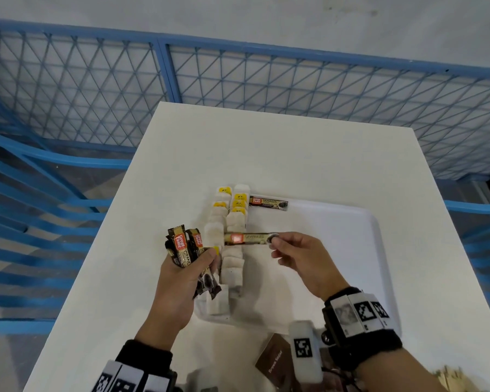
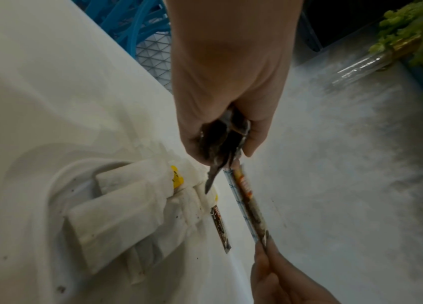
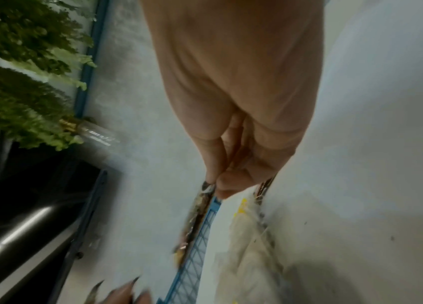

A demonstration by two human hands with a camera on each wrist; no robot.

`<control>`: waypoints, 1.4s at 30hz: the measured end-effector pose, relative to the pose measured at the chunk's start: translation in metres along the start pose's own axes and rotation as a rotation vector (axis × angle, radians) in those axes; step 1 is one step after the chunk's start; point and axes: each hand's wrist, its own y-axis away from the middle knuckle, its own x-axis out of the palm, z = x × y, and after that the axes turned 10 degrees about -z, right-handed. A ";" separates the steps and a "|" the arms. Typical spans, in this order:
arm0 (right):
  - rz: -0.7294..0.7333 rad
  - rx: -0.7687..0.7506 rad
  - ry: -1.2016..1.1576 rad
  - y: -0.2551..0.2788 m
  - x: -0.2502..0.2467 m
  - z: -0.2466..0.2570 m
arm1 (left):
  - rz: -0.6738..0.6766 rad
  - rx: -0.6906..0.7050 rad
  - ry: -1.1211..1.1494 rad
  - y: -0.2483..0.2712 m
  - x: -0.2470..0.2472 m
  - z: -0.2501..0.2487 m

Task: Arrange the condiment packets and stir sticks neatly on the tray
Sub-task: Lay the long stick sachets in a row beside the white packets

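Note:
My left hand (image 1: 193, 267) grips a bundle of dark coffee stick packets (image 1: 183, 247) upright over the tray's left edge; in the left wrist view the bundle (image 2: 221, 139) sticks out below my fist. My right hand (image 1: 277, 246) pinches one end of a single coffee stick packet (image 1: 248, 239), held level above the tea bags; the same packet (image 2: 249, 207) shows in the left wrist view and, blurred, (image 3: 197, 216) in the right wrist view. One coffee stick (image 1: 268, 203) lies flat at the far edge of the white tray (image 1: 337, 236). Two rows of white tea bags (image 1: 232, 244) with yellow tags fill the tray's left side.
The tray sits on a white table (image 1: 266, 154). A brown sugar packet (image 1: 273, 360) and pale wooden stir sticks (image 1: 450, 376) lie at the table's near edge. Blue mesh fencing (image 1: 238, 80) runs behind and to both sides of the table.

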 end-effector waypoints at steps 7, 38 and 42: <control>-0.274 0.079 0.010 -0.060 -0.020 0.004 | -0.043 -0.109 0.085 0.002 -0.002 0.000; -0.475 -0.230 0.592 -0.083 0.009 0.003 | 0.028 -0.139 0.159 0.006 0.002 0.006; -0.279 -0.304 0.553 -0.045 0.023 -0.003 | 0.037 -0.119 0.136 0.007 0.002 0.007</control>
